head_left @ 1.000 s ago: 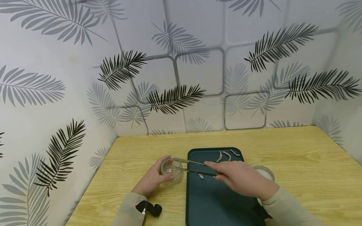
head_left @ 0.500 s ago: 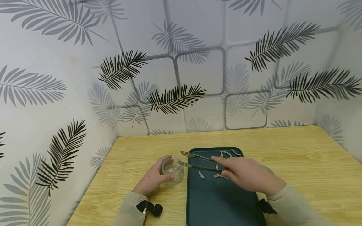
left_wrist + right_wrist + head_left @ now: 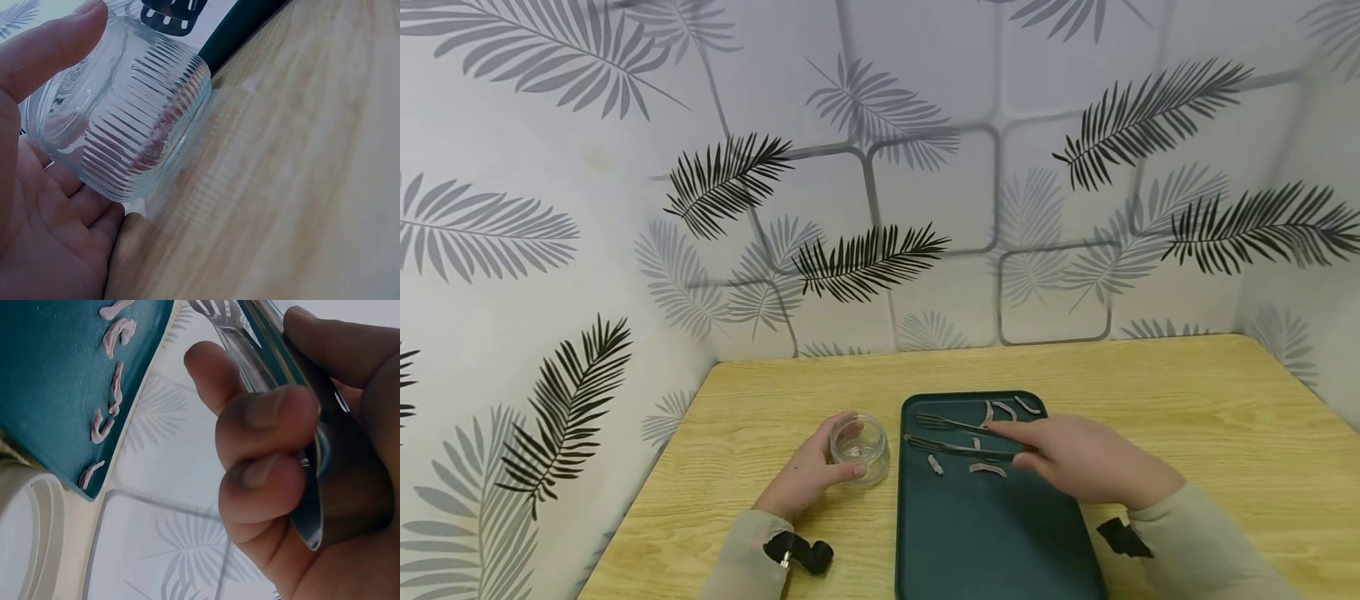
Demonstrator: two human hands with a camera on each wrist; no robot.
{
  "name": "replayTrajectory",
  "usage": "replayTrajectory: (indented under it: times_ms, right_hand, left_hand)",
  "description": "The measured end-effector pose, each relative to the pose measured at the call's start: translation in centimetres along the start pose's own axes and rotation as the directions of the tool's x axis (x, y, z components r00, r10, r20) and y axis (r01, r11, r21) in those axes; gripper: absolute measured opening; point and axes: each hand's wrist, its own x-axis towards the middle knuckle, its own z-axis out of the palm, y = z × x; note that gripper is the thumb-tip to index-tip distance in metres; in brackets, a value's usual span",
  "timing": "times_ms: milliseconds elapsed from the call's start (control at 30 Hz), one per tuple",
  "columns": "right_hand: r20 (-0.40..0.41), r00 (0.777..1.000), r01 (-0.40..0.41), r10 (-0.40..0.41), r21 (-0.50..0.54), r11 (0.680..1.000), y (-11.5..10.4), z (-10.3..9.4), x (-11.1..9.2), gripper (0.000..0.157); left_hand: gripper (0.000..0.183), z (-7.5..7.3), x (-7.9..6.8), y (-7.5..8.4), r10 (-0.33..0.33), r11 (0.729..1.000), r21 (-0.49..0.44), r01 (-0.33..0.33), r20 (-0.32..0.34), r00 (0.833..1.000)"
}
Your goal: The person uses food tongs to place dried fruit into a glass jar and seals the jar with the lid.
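Note:
My left hand grips a clear glass jar that stands on the table left of the tray. In the left wrist view a reddish strip shows through the ribbed wall, low in the jar. My right hand holds metal tongs, their slotted tips spread apart above the dark green tray, with nothing between them. Several pale pinkish, meat-like strips lie on the far half of the tray. Part of them is hidden behind the tongs and the right hand.
Beside the tray in the right wrist view is a round white object with a raised rim; the right arm hides it in the head view. The wooden table meets a leaf-patterned wall at the back.
The tongs have drawn back from the jar's mouth, rightward over the tray, and their tips have come apart. My left hand and the jar have stayed in place.

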Motion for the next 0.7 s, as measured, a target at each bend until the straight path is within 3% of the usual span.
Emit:
replayTrajectory:
  times_ms: [400, 700]
  right_hand:
    - [0.043, 0.999, -0.011, 0.012, -0.022, 1.000, 0.56, 0.38, -0.49, 0.052]
    - [0.096, 0.995, -0.024, 0.020, 0.041, 0.999, 0.82, -0.45, -0.85, 0.049]
  left_hand:
    - [0.085, 0.00, 0.17, 0.06, 0.000, 1.000, -0.001, 0.000, 0.008, 1.000]
    - [0.084, -0.12, 0.03, -0.07, -0.008, 1.000, -0.001, 0.008, 0.005, 1.000]
